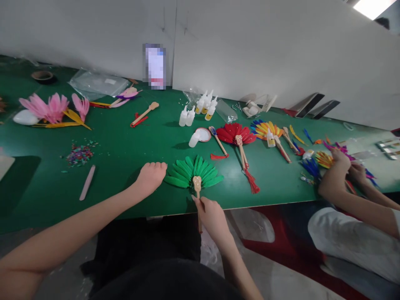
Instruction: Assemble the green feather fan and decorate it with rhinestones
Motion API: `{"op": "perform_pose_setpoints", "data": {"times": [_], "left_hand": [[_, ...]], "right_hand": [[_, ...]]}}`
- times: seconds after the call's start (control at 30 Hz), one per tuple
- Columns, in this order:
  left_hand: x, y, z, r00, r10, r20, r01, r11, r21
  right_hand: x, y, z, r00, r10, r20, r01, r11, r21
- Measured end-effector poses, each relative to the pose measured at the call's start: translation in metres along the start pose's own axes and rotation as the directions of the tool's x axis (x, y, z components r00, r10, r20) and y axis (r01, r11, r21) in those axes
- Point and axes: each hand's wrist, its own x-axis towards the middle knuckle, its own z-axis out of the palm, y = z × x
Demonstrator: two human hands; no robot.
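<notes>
Near the surface's (125,146) front edge, your right grip (214,213) pinched the green fan's (196,166) handle (198,193) — seemingly positioning it, steadiness needed next — your curled left grip's (151,178) hold I couldn't tell.

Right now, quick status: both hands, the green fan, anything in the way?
Left hand curled left of green fan, grip unclear. Right hand holding its handle. Green feathers spread wide. Red fan nearby, farther back and right, not touching.

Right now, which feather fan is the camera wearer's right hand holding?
The green fan, held in the right hand; the red fan and yellow-and-blue fan lie farther back on the table.
</notes>
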Motion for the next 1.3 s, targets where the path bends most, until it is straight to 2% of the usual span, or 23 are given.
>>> {"op": "perform_pose_setpoints", "data": {"times": [0.1,0.2,0.33,0.4,0.57,0.73,0.83,0.9,1.0,1.1,1.2,1.3], "left_hand": [[0.004,-0.008,-0.004,0.999,0.040,0.032,-0.037,0.996,-0.081],[0.009,-0.020,-0.017,0.996,0.055,0.065,-0.041,0.979,-0.201],[0.014,-0.033,-0.037,1.000,-0.020,0.021,0.025,0.958,-0.286],[0.014,-0.035,-0.041,0.999,-0.040,0.008,0.041,0.958,-0.283],[0.005,-0.018,-0.023,0.999,-0.013,0.043,0.020,0.985,-0.171],[0.001,0.006,0.000,0.993,-0.115,0.039,0.116,0.993,-0.032],[0.004,0.015,0.008,0.984,-0.162,0.070,0.163,0.987,-0.010],[0.006,0.016,0.010,0.985,-0.150,0.088,0.152,0.988,-0.024],[0.008,0.009,0.007,0.992,-0.089,0.091,0.097,0.992,-0.078],[0.004,-0.009,-0.001,0.998,-0.036,0.046,0.043,0.986,-0.160],[-0.004,-0.028,-0.008,0.996,-0.073,-0.043,0.062,0.973,-0.224],[-0.012,-0.033,-0.008,0.991,-0.098,-0.088,0.074,0.967,-0.244]], "right_hand": [[0.001,0.001,-0.002,1.000,-0.006,0.016,0.007,0.999,-0.039],[0.002,0.004,-0.002,0.999,-0.019,0.029,0.021,0.998,-0.059],[0.002,0.010,-0.003,0.999,-0.029,0.039,0.032,0.997,-0.077],[0.003,0.013,-0.005,0.999,-0.026,0.037,0.029,0.996,-0.086],[0.005,0.020,-0.012,1.000,-0.013,0.027,0.016,0.996,-0.093],[0.006,0.024,-0.013,1.000,-0.019,0.020,0.020,0.996,-0.082],[0.006,0.026,-0.011,0.999,-0.034,0.019,0.036,0.996,-0.078],[0.007,0.027,-0.011,0.999,-0.043,0.021,0.044,0.996,-0.079],[0.007,0.027,-0.011,0.999,-0.046,0.023,0.048,0.995,-0.088],[0.008,0.027,-0.012,0.999,-0.043,0.020,0.044,0.994,-0.099],[0.008,0.027,-0.013,0.999,-0.033,0.010,0.034,0.993,-0.113],[0.010,0.026,-0.013,1.000,-0.026,0.006,0.027,0.992,-0.124]]}}
